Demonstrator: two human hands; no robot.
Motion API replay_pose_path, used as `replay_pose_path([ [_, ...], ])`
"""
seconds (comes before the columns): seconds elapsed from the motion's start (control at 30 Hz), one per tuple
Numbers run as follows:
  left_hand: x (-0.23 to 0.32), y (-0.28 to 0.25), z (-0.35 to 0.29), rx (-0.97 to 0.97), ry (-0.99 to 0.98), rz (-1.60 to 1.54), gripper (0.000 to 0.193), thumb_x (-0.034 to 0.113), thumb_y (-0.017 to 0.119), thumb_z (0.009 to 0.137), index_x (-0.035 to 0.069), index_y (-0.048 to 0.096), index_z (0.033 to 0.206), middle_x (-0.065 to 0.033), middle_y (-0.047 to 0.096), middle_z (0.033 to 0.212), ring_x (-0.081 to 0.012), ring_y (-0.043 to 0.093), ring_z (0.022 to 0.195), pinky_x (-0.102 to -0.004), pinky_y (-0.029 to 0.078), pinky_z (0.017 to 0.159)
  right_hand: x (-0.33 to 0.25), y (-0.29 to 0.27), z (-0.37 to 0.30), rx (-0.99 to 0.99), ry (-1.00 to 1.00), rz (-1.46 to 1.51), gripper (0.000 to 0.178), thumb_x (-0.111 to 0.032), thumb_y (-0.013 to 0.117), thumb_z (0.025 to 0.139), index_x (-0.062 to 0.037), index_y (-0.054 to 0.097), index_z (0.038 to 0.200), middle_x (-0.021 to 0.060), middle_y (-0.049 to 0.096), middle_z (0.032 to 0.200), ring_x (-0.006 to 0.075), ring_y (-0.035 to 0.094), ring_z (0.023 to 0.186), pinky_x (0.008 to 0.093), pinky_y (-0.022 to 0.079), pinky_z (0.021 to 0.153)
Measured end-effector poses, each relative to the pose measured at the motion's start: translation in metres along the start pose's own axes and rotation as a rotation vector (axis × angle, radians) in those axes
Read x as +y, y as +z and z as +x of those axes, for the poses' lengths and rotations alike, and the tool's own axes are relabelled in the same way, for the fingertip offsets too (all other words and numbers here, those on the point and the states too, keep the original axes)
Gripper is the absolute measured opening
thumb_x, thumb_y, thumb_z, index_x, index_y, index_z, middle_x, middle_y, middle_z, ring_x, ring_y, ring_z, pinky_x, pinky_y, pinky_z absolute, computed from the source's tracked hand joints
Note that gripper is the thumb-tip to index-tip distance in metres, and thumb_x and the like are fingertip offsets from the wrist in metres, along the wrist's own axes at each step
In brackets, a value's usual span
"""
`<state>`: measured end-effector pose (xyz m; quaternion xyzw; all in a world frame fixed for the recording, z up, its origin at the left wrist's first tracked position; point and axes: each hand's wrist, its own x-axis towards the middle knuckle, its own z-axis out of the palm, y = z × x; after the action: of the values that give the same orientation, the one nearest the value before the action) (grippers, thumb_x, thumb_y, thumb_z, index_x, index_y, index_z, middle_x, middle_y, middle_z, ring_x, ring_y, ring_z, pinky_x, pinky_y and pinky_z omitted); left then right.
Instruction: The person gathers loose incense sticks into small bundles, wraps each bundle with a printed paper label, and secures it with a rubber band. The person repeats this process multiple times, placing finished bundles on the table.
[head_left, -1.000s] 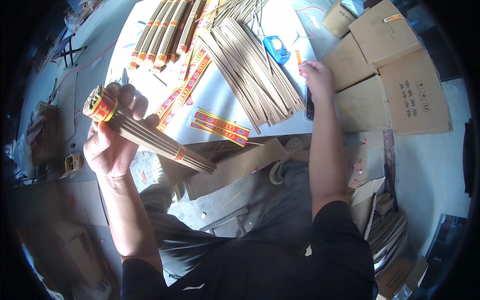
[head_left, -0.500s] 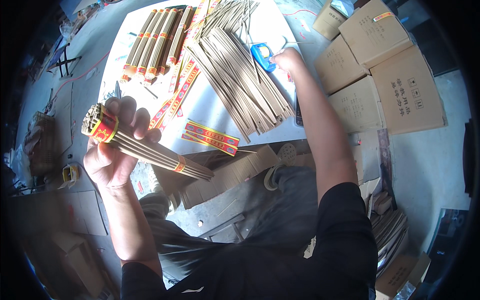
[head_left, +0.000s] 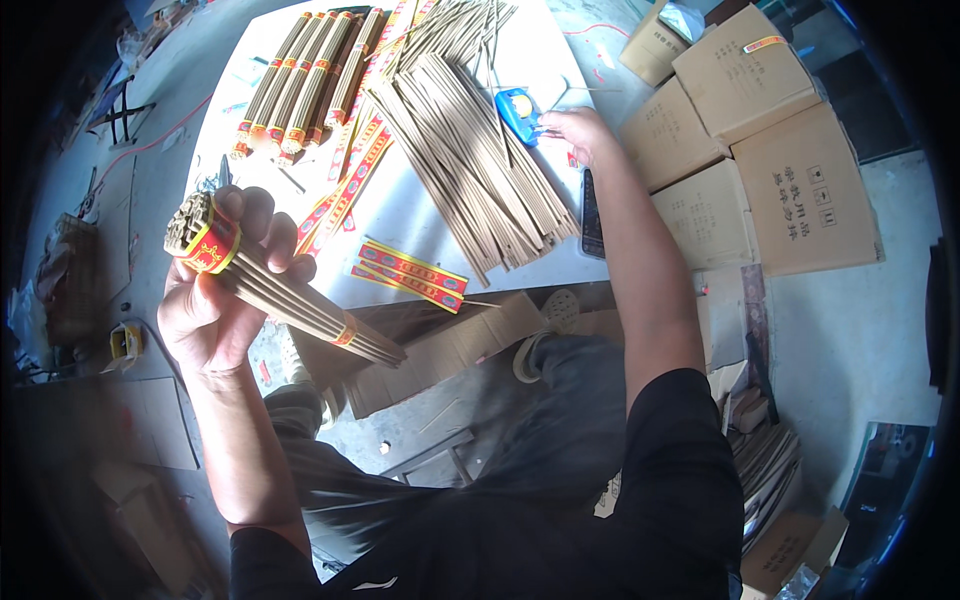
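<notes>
My left hand is wrapped round a bundle of incense sticks, held tilted above the table's front left. A red and yellow paper band circles its thick near end, and a narrower band sits further down the sticks. At the table's right side my right hand has its fingers drawn together at the edge of a blue tape dispenser. Whatever is between those fingertips is too small to make out. Beside the dispenser lies a large spread of loose incense sticks.
Banded incense bundles lie in a row at the table's far left. Red and yellow paper strips rest near the front edge. A dark phone-like object lies under my right forearm. Cardboard boxes are stacked to the right.
The whole view has shifted slightly. My left hand still holds the bundle, tilted much as before. My right hand stays by the tape dispenser, its fingers hardly moved.
</notes>
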<state>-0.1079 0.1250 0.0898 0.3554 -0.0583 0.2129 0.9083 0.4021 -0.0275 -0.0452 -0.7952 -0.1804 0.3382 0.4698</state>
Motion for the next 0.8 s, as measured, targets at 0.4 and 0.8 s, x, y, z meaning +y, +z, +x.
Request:
replay_pose_path([
  [0.4,-0.001,-0.005,0.002,-0.017,-0.019,-0.004,0.064,0.019,0.086,0.082,0.003,0.054,0.135,-0.0066,0.046,0.112,-0.0233,0.053,0.105,-0.0411,0.043,0.085,0.014,-0.006,-0.016,-0.058,-0.114,0.214,0.028,-0.016,0.075,0.090,0.0064,0.067,0.105,0.0124,0.072,0.100,0.0207,0.073,0.100,0.0322,0.054,0.075],
  [0.8,0.000,-0.005,-0.001,0.003,-0.008,0.001,0.063,0.019,0.086,0.082,0.003,0.054,0.135,-0.0061,0.047,0.110,-0.0235,0.053,0.104,-0.0412,0.043,0.084,0.012,0.003,-0.027,-0.051,-0.188,0.150,0.031,-0.004,0.074,0.089,0.0129,0.066,0.114,0.0169,0.075,0.100,0.0217,0.076,0.092,0.0293,0.059,0.079],
])
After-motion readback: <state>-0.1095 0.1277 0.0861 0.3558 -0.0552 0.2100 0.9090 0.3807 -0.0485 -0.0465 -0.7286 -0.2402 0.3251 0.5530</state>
